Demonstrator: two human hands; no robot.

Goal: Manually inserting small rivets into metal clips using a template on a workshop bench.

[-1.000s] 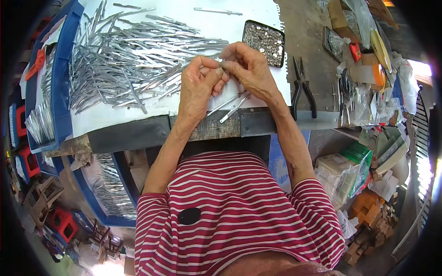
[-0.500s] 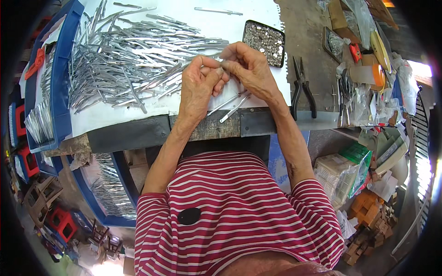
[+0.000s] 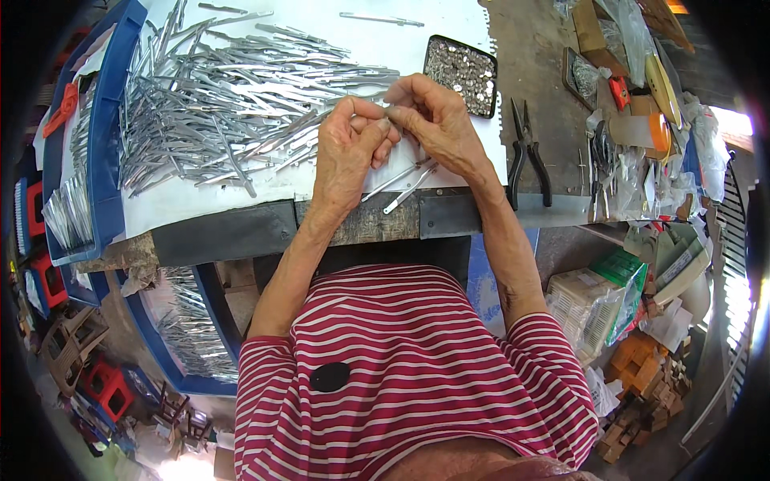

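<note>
Over the white paper on the bench, my left hand and my right hand meet fingertip to fingertip. Both are closed in a pinch; whatever sits between the fingers is too small or hidden to name. A big heap of thin silvery metal strips spreads to the left of my hands. Just beneath my hands, two loose metal strips lie near the bench's front edge. Beyond my right hand stands a black tray full of small shiny metal pieces.
Black-handled pliers lie right of the paper. A blue bin holding more strips stands at the left edge, and another blue bin sits below the bench. Plastic bags, boxes and an orange-rimmed clear container crowd the right side.
</note>
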